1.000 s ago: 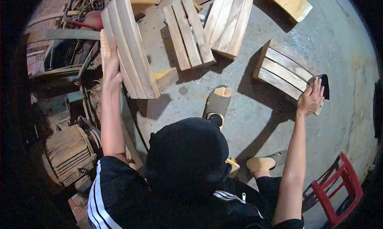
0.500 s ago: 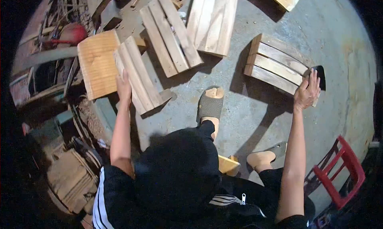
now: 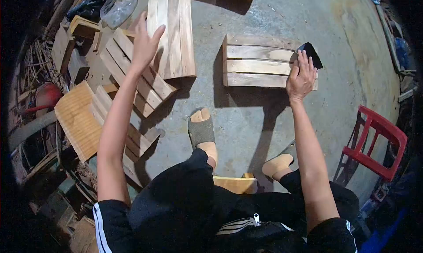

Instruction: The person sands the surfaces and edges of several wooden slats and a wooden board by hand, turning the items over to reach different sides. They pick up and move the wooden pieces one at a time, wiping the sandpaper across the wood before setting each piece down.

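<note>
My left hand point(image 3: 146, 46) has its fingers spread and holds nothing; it is over the gap between a slatted wooden piece point(image 3: 128, 63) and a taller slatted panel point(image 3: 181, 37). My right hand point(image 3: 302, 76) lies with its palm on the right end of another slatted wooden piece point(image 3: 257, 67), fingers stretched out. A dark curved sheet point(image 3: 313, 55) is beside those fingertips, at the same end. Below my left forearm, a further slatted piece point(image 3: 102, 104) leans by a yellowish board point(image 3: 79, 120), partly hidden by the arm.
A red plastic frame point(image 3: 383, 140) stands at the right. Clear plastic bags point(image 3: 119, 8), wood offcuts point(image 3: 64, 48) and a red round object point(image 3: 47, 96) are at the left. Near my feet lies a yellowish wooden piece point(image 3: 235, 185).
My left hand has left the lower-left slatted piece and moved up and forward, fingers now apart. My right hand stays on its piece. The whole view has turned towards the right.
</note>
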Available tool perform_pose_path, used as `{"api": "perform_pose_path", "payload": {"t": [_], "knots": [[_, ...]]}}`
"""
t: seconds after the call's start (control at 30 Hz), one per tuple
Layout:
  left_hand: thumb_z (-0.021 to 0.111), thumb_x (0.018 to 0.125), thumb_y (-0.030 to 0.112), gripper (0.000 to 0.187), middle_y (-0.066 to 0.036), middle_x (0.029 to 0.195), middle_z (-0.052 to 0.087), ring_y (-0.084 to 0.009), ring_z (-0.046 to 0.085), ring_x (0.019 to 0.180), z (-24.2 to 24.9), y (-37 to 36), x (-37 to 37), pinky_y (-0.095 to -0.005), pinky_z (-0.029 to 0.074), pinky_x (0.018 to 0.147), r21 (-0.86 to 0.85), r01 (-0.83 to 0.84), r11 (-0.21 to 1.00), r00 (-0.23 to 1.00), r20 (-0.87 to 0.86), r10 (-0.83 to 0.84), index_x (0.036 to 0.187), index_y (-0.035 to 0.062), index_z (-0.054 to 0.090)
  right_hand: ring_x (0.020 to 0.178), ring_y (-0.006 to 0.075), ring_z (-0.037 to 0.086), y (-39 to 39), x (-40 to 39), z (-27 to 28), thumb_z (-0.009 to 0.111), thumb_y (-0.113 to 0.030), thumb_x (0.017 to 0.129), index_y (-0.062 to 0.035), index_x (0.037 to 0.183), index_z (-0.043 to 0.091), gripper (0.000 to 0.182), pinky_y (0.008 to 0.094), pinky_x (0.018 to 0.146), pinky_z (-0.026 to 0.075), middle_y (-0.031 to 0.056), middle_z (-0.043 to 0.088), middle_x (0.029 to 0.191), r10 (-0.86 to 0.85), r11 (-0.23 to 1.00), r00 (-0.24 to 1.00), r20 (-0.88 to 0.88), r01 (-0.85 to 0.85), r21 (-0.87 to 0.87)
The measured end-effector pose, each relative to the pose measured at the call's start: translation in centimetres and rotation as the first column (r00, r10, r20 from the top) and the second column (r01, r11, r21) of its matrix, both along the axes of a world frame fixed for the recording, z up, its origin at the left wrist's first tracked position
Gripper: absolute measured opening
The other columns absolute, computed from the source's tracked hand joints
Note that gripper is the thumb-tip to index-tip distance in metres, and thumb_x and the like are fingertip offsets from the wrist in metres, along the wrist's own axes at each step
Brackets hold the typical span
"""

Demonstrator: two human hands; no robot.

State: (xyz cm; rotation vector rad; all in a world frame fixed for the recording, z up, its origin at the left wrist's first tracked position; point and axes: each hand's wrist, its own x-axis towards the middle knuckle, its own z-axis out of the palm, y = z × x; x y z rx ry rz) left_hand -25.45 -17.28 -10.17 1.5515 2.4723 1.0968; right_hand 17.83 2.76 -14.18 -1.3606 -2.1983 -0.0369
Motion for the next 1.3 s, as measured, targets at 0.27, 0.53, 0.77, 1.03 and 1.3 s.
{"api": "perform_pose_path", "payload": {"t": [0.27, 0.53, 0.77, 1.03, 1.3], "knots": [[0.078, 0.087, 0.037, 0.074, -0.020, 0.118, 0.067, -0.0270, 0.069, 0.098, -2.7, 2.1, -2.1, -0.0393, 0.057, 0.082, -0.295, -0.223, 0.929, 0.460, 0.809, 0.367, 0.137, -0.0071, 0.047, 0.135, 0.0240, 0.050, -0.1, 0.1, 0.0, 0.055, -0.016, 0.089, -0.0290, 0.136, 0.062, 0.050, 0.0480, 0.118, 0.030, -0.0060, 0.057, 0.144, -0.001, 1.000, 1.000, -0.006, 0.001, 0.018], [0.074, 0.092, 0.030, 0.043, -0.008, 0.108, 0.070, -0.0176, 0.067, 0.092, 0.0, 1.1, 1.8, -0.0342, 0.055, 0.082, 0.002, -0.171, 0.985, 0.432, 0.899, 0.073, 0.120, -0.0014, 0.064, 0.137, 0.0234, 0.047, -0.5, 0.0, 0.7, 0.053, -0.015, 0.090, -0.0260, 0.137, 0.061, 0.049, 0.0461, 0.120, 0.027, -0.0056, 0.055, 0.145, -0.004, 1.000, 1.000, -0.009, 0.004, -0.031], [0.069, 0.092, 0.052, 0.045, 0.005, 0.079, 0.063, -0.0054, 0.054, 0.069, 7.1, 3.0, 3.2, -0.0249, 0.043, 0.060, 0.206, -0.092, 0.974, 0.595, 0.796, -0.112, 0.093, 0.0071, 0.066, 0.138, 0.0235, 0.046, -0.3, 0.0, 0.7, 0.052, -0.016, 0.090, -0.0250, 0.139, 0.060, 0.050, 0.0470, 0.120, 0.026, -0.0045, 0.054, 0.147, -0.014, 1.000, 0.999, 0.034, 0.015, -0.021], [0.069, 0.093, 0.051, 0.046, 0.008, 0.071, 0.052, -0.0024, 0.044, 0.065, 14.3, 6.1, 8.6, -0.0231, 0.035, 0.055, -0.007, 0.296, 0.955, 0.636, 0.747, -0.192, 0.079, 0.0083, 0.060, 0.137, 0.0254, 0.047, -0.5, 0.3, 0.3, 0.055, -0.017, 0.089, -0.0221, 0.139, 0.058, 0.051, 0.0471, 0.119, 0.026, -0.0018, 0.056, 0.145, -0.005, 1.000, 0.999, -0.040, 0.005, -0.020], [0.073, 0.090, 0.044, 0.043, 0.005, 0.076, 0.058, -0.0045, 0.047, 0.066, 14.4, 11.3, 16.6, -0.0236, 0.039, 0.057, -0.219, 0.633, 0.742, 0.594, 0.753, -0.284, 0.090, 0.0015, 0.066, 0.112, 0.0289, 0.063, 0.3, 1.4, 2.3, 0.051, -0.025, 0.103, -0.0047, 0.117, 0.064, 0.027, 0.0418, 0.098, 0.048, 0.0140, 0.067, 0.118, -0.444, 0.801, 0.566, -0.694, -0.097, -0.591]]}}
